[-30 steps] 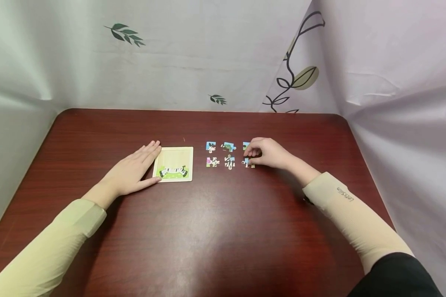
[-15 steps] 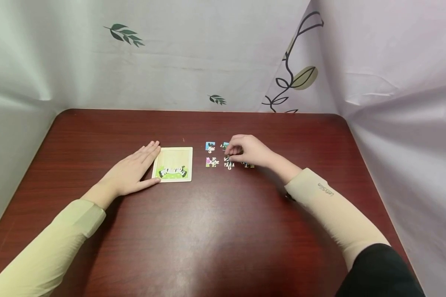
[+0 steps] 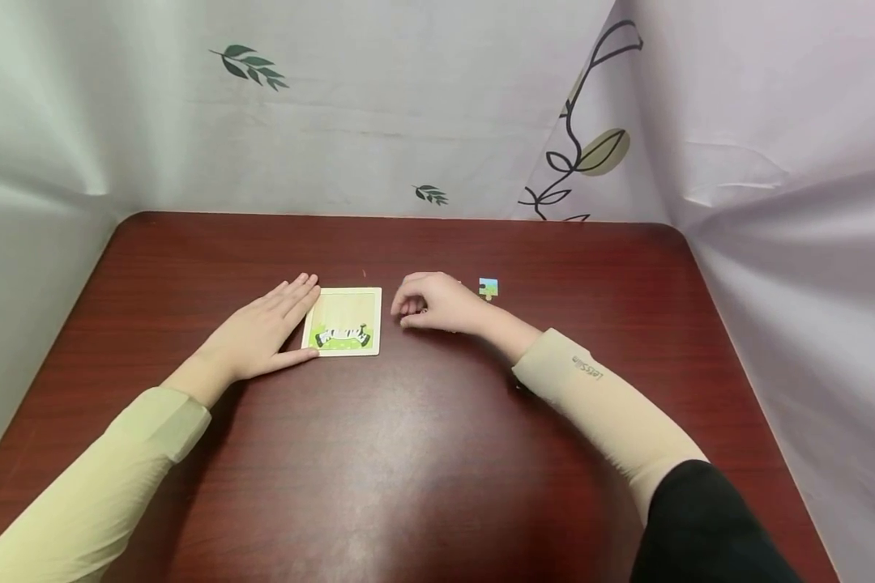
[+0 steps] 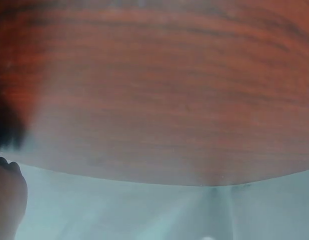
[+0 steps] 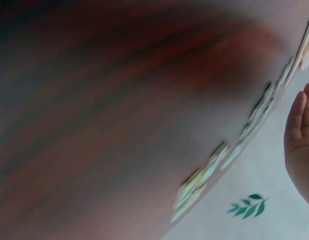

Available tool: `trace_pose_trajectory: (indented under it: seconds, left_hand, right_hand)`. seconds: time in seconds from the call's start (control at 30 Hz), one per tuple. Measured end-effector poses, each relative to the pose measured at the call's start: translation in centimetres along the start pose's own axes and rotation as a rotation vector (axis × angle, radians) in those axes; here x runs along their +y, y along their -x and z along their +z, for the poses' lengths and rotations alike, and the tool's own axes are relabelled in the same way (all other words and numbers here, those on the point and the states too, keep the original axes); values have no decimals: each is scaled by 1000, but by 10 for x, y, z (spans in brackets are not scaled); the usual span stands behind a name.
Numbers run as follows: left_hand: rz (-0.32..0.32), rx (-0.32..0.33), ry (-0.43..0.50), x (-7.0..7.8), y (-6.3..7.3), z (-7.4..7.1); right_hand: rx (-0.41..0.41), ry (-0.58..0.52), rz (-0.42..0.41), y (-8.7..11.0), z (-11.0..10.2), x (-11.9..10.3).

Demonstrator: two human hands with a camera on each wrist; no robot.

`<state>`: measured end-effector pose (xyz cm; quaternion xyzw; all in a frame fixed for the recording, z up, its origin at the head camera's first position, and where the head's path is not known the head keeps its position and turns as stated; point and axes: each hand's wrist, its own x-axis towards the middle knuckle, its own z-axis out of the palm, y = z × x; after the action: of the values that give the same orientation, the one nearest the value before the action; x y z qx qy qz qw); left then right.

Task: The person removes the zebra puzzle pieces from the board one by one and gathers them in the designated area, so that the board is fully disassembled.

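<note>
My left hand (image 3: 266, 332) lies flat on the table, fingers straight, with its fingertips and thumb at the left edge of a small square wooden puzzle board (image 3: 346, 308). A zebra body on green grass fills the board's lower part; bare wood shows above. Just right of the board, my right hand (image 3: 441, 306) hovers low with loosely bent fingers, nothing showing between fingertips and thumb. It covers most of the loose jigsaw pieces. One blue and green jigsaw piece (image 3: 488, 287) shows beyond its wrist. The right wrist view catches several jigsaw pieces (image 5: 197, 182) edge-on.
The dark red wooden table (image 3: 350, 461) has rounded far corners. A pale curtain (image 3: 379, 121) with leaf prints hangs behind it and along both sides. In the left wrist view, mostly tabletop (image 4: 159, 90) and curtain show.
My right hand has slid left, from the rightmost jigsaw pieces across the middle ones to the leftmost, uncovering the upper right piece. The left hand and puzzle board stay put.
</note>
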<state>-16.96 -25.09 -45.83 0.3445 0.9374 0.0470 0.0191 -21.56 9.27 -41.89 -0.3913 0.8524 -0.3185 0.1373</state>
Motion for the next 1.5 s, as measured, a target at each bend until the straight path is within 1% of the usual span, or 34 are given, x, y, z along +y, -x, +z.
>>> trace_pose_trajectory:
  seconds: [0.17, 0.37, 0.53, 0.7, 0.97, 1.13, 1.3, 1.5]
  left_hand:
    - [-1, 1, -12, 1, -1, -2]
    - [-6, 0, -14, 0, -1, 0]
    - [-10, 6, -1, -1, -1, 2]
    - [-12, 20, 13, 0, 0, 4]
    - [-7, 46, 8, -1, 1, 6]
    - [-4, 48, 11, 0, 1, 7]
    - [2, 52, 10, 1, 1, 7]
    - [3, 55, 11, 1, 1, 7]
  right_hand:
    - [-24, 0, -38, -15, 8, -12]
    - [-60, -10, -70, -35, 17, -24]
    - [-101, -7, -69, -50, 26, -31]
    - [-135, 17, -48, -62, 33, -36]
    - [-155, 47, -47, -75, 42, -40]
    - [-169, 94, -48, -81, 46, -44]
    - [-181, 136, -58, -86, 50, -47]
    - [-203, 138, -82, -88, 53, -47]
